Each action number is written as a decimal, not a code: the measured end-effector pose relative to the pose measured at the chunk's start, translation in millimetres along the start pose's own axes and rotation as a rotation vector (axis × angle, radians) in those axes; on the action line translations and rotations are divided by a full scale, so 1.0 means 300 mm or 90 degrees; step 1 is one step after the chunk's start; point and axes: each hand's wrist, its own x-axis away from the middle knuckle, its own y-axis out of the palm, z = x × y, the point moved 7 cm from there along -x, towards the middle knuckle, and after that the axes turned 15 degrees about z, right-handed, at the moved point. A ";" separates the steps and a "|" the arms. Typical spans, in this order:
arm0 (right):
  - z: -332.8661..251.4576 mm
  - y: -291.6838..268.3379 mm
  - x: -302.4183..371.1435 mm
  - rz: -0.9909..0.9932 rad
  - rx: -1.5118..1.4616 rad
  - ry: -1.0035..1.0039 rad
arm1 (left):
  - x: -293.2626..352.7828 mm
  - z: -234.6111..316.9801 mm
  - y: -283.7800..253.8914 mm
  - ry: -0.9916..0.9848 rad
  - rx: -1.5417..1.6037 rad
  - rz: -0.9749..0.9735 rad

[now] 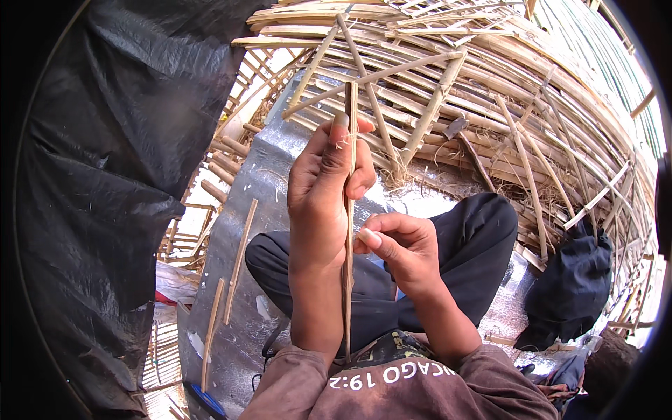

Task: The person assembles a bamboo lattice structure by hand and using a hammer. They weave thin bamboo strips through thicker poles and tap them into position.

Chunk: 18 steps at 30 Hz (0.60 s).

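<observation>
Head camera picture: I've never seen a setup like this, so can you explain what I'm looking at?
No machine here: these are a person's two bare hands. The picture comes from a wide fisheye camera on that person's head, looking down, so edges bend. The left hand holds a thin wooden strip upright. The right hand has thumb and finger together beside it; whether they pinch it is too small to tell. The crossed legs rest on a shiny grey sheet, with two loose strips to the left. Around them are slatted woodwork, a black tarp and a dark cloth bundle.
</observation>
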 end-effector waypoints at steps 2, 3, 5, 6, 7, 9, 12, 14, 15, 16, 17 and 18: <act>-0.009 0.004 -0.002 -0.009 0.020 -0.002 | -0.001 -0.002 0.000 0.001 0.002 0.000; -0.012 0.005 -0.004 -0.013 0.030 -0.003 | -0.002 -0.004 0.000 0.001 0.004 -0.001; -0.014 0.006 -0.007 -0.027 0.033 -0.014 | -0.003 -0.008 0.002 0.000 0.010 -0.005; -0.015 0.005 -0.009 -0.033 0.034 -0.019 | -0.003 -0.009 0.002 -0.001 0.014 -0.007; -0.012 0.002 -0.012 -0.041 0.040 -0.024 | -0.004 -0.011 0.002 -0.002 0.018 -0.009; -0.008 -0.004 -0.019 -0.056 0.052 -0.035 | -0.005 -0.017 0.001 -0.007 0.022 -0.008; -0.009 -0.003 -0.021 -0.066 0.005 -0.003 | -0.008 -0.027 0.002 -0.014 0.030 -0.012; -0.007 -0.007 -0.025 -0.068 -0.001 -0.003 | -0.009 -0.032 0.004 -0.021 0.036 -0.015; -0.005 -0.010 -0.026 -0.070 -0.005 -0.003 | -0.009 -0.034 0.005 -0.027 0.038 -0.015; -0.002 -0.011 -0.028 -0.072 -0.014 -0.001 | -0.009 -0.036 0.006 -0.032 0.040 -0.015; 0.000 -0.012 -0.030 -0.075 -0.022 0.000 | -0.010 -0.039 0.007 -0.035 0.045 -0.026; 0.003 -0.014 -0.032 -0.078 -0.031 0.001 | -0.012 -0.044 0.004 -0.038 0.051 -0.038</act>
